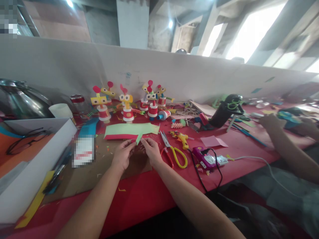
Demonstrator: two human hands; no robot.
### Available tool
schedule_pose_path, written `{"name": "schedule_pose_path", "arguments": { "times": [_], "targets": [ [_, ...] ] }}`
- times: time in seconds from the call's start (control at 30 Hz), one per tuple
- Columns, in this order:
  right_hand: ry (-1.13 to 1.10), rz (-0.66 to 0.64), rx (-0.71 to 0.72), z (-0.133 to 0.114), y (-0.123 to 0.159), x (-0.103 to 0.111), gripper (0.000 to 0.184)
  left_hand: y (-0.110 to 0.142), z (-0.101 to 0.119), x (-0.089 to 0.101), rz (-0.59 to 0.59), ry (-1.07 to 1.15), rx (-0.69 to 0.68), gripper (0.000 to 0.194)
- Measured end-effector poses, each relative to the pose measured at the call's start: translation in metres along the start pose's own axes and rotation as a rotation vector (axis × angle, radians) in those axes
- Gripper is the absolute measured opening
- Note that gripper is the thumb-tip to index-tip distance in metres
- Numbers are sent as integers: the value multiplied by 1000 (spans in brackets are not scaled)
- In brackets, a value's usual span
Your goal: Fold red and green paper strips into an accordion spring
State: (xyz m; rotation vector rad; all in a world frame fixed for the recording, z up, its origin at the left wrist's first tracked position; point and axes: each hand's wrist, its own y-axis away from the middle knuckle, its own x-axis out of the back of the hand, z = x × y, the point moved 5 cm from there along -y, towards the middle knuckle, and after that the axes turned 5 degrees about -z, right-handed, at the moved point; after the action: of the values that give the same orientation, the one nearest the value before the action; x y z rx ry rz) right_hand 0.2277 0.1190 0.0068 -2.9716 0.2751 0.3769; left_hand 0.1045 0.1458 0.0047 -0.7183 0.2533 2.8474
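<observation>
Between my two hands is a short strip of green paper (pixel 139 138). My left hand (pixel 124 153) pinches its lower left side, and a small red spot shows by those fingertips. My right hand (pixel 151 151) has its fingers closed at the strip's right edge. Just beyond the hands lies a wide light green paper sheet (pixel 127 128) with a red band along its near side. Scissors (pixel 171 149) with red and yellow handles rest to the right of my right hand. A brown cardboard sheet (pixel 87 181) lies under my hands.
Several paper-cup figures (pixel 103 113) stand along the white partition. Rightward are a yellow glue gun (pixel 183 139), a purple power strip (pixel 204 158) with cables and a black cylinder (pixel 224 111). A white box (pixel 37 179) stands at left. Another person's arm (pixel 286 146) reaches in from the right.
</observation>
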Motion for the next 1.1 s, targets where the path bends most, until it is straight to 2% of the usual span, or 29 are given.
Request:
{"name": "schedule_pose_path", "arguments": {
  "times": [0.1, 0.3, 0.63, 0.87, 1.0, 1.1],
  "targets": [
    [30, -60, 2, 0, 3, -7, 32, 0, 0, 0, 15, 46, -38, 34],
    [38, -11, 16, 4, 0, -4, 25, 3, -7, -1, 53, 63, -66, 36],
    [-34, -8, -45, 2, 0, -1, 20, 6, -1, -5, 42, 46, -38, 21],
    [-120, -5, -8, 1, -3, -2, 20, 2, -5, -4, 45, 205, 106, 6],
    [-151, -2, -12, 1, -4, 0, 20, 1, -6, -3, 87, 310, 201, 12],
    [-176, -16, -26, 2, -5, 1, 21, 2, -3, -6, 42, 301, 180, 18]
  ]
}}
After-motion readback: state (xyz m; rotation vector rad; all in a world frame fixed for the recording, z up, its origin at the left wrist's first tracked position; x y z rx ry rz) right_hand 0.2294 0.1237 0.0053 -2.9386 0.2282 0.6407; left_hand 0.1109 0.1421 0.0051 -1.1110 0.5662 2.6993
